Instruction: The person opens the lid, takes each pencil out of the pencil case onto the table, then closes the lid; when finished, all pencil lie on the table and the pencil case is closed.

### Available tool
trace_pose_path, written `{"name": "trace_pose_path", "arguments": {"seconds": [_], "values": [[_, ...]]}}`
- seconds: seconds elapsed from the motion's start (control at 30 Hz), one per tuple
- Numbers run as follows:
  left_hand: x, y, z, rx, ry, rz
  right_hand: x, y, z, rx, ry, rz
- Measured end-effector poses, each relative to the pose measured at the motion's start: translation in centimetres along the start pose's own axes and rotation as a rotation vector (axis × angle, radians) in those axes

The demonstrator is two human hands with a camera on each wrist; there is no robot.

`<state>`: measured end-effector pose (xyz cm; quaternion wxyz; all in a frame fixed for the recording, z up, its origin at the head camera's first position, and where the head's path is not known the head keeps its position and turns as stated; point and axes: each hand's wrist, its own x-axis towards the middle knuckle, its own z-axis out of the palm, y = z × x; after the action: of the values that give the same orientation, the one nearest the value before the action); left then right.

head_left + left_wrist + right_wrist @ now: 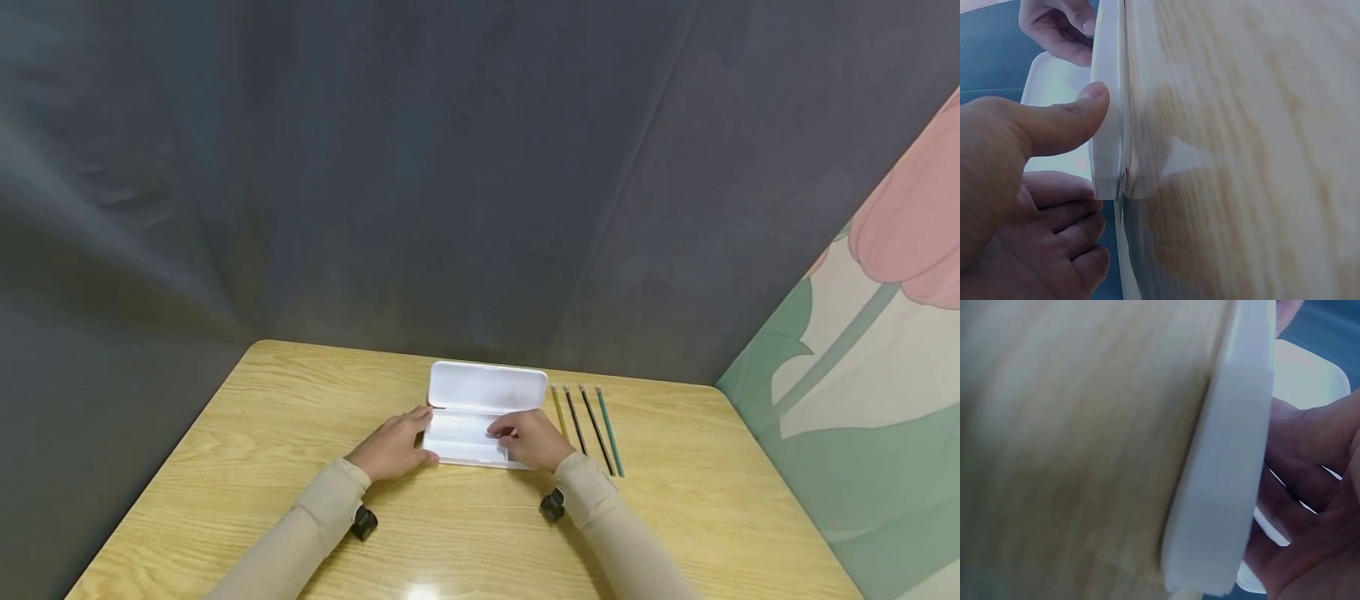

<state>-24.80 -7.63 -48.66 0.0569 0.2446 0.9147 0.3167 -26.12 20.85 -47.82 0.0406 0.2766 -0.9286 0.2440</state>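
A white pencil case (461, 427) lies on the table with its lid (487, 386) raised at the back. My left hand (393, 446) holds the case's left end, thumb at the front edge and fingers along the side. The left wrist view shows that thumb (1088, 115) against the case's front wall (1109, 100). My right hand (531, 440) reaches over the case's right part, its loosely bent fingers down inside. No object shows between those fingers; the front wall (1219, 469) partly hides them in the right wrist view.
Several pencils lie side by side right of the case, among them a yellow pencil (558, 411) and a green pencil (610, 433). The wooden table (285, 417) meets a dark curtain (450, 183) behind and a flower-patterned cloth (862, 400) at the right.
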Motion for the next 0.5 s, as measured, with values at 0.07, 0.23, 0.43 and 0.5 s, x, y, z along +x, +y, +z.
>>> {"name": "trace_pose_path", "arguments": {"seconds": [0.07, 0.23, 0.43, 0.5], "values": [[0.0, -0.1, 0.1, 0.009, 0.004, -0.002, 0.3, 0.1, 0.0, 0.011, -0.022, 0.009], [0.1, -0.2, 0.1, 0.008, 0.012, 0.002, 1.2, 0.2, -0.5, 0.041, -0.102, 0.057], [0.1, -0.2, 0.2, 0.008, 0.013, -0.003, 1.5, 0.2, -0.8, 0.048, -0.170, 0.081], [0.2, -0.2, 0.2, 0.008, 0.013, -0.007, 1.5, 0.2, -0.9, 0.053, -0.170, 0.084]]}}
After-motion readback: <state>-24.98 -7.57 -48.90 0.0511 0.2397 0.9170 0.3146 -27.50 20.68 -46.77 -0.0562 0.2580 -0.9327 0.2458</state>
